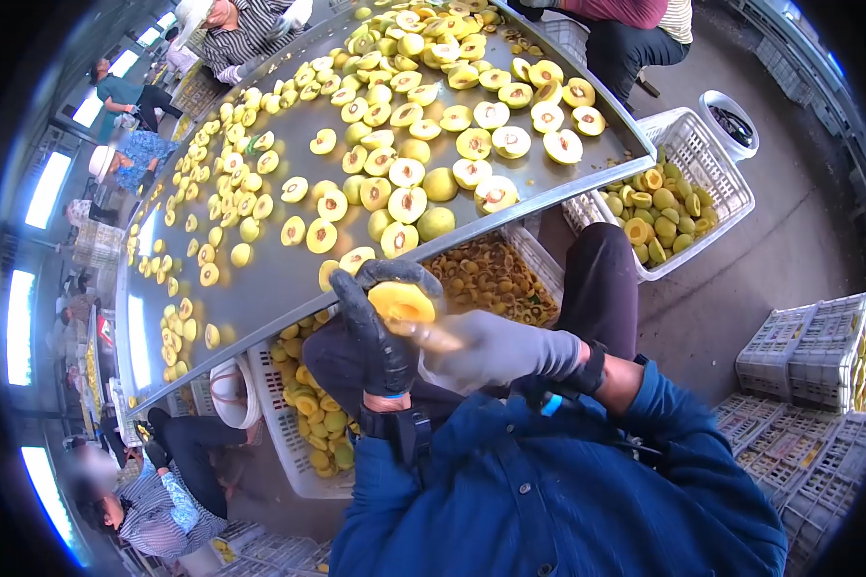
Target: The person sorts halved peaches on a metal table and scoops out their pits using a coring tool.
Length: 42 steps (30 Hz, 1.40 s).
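My left hand [385, 351], in a black glove, is closed around a halved yellow peach [401, 302] with its cut face up and a hollow in the middle. My right hand [491, 351], in a grey glove, grips a small hand tool [435, 337] with a tan, motion-blurred handle. Its tip meets the near edge of the peach half, and its exact shape cannot be made out. Just beyond my hands, many halved peaches [407, 204] lie on the metal table [289, 288], several with brown pits still in them.
Below the table edge, a bin of pits [496, 279] sits between white crates of peach halves, one left [303, 481] and one right [731, 207]. A white bucket [731, 120] stands beyond. Stacked crates [803, 356] are at right. Co-workers [168, 510] sit around the table.
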Motion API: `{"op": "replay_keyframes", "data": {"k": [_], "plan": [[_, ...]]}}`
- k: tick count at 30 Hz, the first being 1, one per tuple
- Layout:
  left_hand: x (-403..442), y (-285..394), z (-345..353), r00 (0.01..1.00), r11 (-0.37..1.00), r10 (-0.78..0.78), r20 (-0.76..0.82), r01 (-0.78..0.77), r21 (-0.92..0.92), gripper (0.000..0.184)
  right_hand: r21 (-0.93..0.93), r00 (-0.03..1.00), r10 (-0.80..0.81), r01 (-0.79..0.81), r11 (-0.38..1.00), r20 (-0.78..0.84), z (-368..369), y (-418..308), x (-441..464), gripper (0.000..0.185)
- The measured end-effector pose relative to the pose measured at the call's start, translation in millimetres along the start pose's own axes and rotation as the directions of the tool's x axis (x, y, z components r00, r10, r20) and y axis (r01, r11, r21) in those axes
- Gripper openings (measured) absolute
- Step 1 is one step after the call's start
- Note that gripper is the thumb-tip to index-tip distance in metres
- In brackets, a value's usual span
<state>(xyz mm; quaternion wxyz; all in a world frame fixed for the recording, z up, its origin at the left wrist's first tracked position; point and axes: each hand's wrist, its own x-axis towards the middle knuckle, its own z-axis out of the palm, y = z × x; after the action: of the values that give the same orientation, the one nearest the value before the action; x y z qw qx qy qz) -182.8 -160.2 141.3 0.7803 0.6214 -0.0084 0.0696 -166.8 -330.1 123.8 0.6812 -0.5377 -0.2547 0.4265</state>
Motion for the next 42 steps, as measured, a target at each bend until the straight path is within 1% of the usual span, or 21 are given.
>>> {"op": "replay_keyframes", "data": {"k": [2,3,5,8,9,10,12,14,15,17,18,20,22,23,26,28,30,33,36,39,42], "plan": [[2,-53,-22,0.995,0.988,0.101,-0.006,-0.101,-0.121,0.049,-0.624,0.934,-0.344,0.213,0.752,-0.096,-4,23,8,0.032],[6,-61,-18,0.992,0.985,0.102,-0.072,-0.111,-0.13,0.047,-0.478,0.99,0.019,-0.086,0.874,-0.143,-1,-3,2,0.033],[8,-70,-19,0.998,0.967,0.038,-0.054,-0.05,-0.25,0.05,-0.254,0.999,-0.024,0.016,0.967,-0.028,-17,27,7,0.03],[21,-69,-16,0.989,0.85,-0.123,-0.08,0.063,-0.524,0.056,-0.414,0.986,-0.051,-0.019,0.91,-0.158,-29,49,8,0.029],[25,-68,-14,0.981,0.827,-0.148,-0.127,0.052,-0.56,0.061,-0.739,0.969,-0.139,-0.06,0.671,-0.205,-32,45,8,0.029],[23,-65,-14,0.976,0.882,-0.122,-0.178,0.025,-0.471,0.062,-0.935,0.946,-0.243,-0.125,0.331,-0.213,-34,42,7,0.028],[16,-61,-18,0.961,0.963,-0.069,-0.269,-0.007,-0.271,0.066,-0.851,0.919,-0.206,-0.204,0.484,-0.337,-37,41,-6,0.03],[1,-56,-33,0.901,0.989,0.121,-0.416,-0.075,0.125,0.066,-0.81,0.909,-0.22,-0.18,0.558,-0.354,-43,48,-8,0.033],[-13,-49,-48,0.861,0.94,0.234,-0.452,-0.082,0.33,0.065,-0.85,0.915,-0.217,-0.201,0.488,-0.341,-45,56,-7,0.031],[-39,-57,-108,0.727,0.925,0.306,-0.614,-0.075,0.372,0.055,-0.859,0.92,-0.173,-0.245,0.45,-0.353,-49,68,-9,0.031],[-53,-72,-157,0.628,0.971,0.233,-0.743,-0.107,0.214,0.046,-0.861,0.92,-0.148,-0.27,0.431,-0.362,-49,72,-11,0.031],[-85,-52,-223,0.669,0.766,0.401,-0.626,0.13,0.63,0.046,-0.859,0.928,-0.121,-0.27,0.434,-0.353,-52,75,-15,0.027],[-94,-40,-261,0.762,0.118,0.501,-0.41,0.409,0.905,0.038,-0.859,0.932,-0.091,-0.281,0.427,-0.35,-56,85,-19,0.025],[-89,-41,-266,0.756,-0.019,0.614,-0.228,0.303,0.953,0.031,-0.853,0.934,-0.08,-0.281,0.439,-0.349,-57,88,-19,0.023],[-28,-37,-234,0.772,0.082,0.615,-0.16,0.14,0.987,0.032,-0.847,0.932,-0.065,-0.294,0.442,-0.358,-53,94,-15,0.024],[15,-59,-242,0.871,-0.096,0.491,-0.03,0.088,0.992,0.037,-0.847,0.931,-0.07,-0.293,0.443,-0.358,-48,94,-13,0.025],[55,-68,-231,0.929,-0.054,0.369,0.033,-0.014,0.998,0.041,-0.852,0.928,-0.066,-0.307,0.425,-0.368,-43,96,-11,0.026],[92,-79,-229,0.992,0.158,0.084,0.093,-0.105,0.982,0.035,-0.867,0.927,-0.012,-0.346,0.359,-0.375,-36,94,-10,0.026],[96,-75,-223,0.995,0.52,-0.004,-0.097,0.085,0.85,0.026,-0.829,0.949,-0.029,-0.259,0.496,-0.314,-39,84,5,0.023],[81,-54,-214,0.958,0.678,0.197,-0.21,0.022,0.735,0.021,-0.803,0.925,-0.216,-0.135,0.581,-0.313,-23,42,51,0.024],[47,-19,-169,0.96,0.789,0.151,-0.236,0.027,0.614,0.024,-0.641,0.832,-0.313,-0.066,0.764,-0.458,1,31,99,0.037]]}}
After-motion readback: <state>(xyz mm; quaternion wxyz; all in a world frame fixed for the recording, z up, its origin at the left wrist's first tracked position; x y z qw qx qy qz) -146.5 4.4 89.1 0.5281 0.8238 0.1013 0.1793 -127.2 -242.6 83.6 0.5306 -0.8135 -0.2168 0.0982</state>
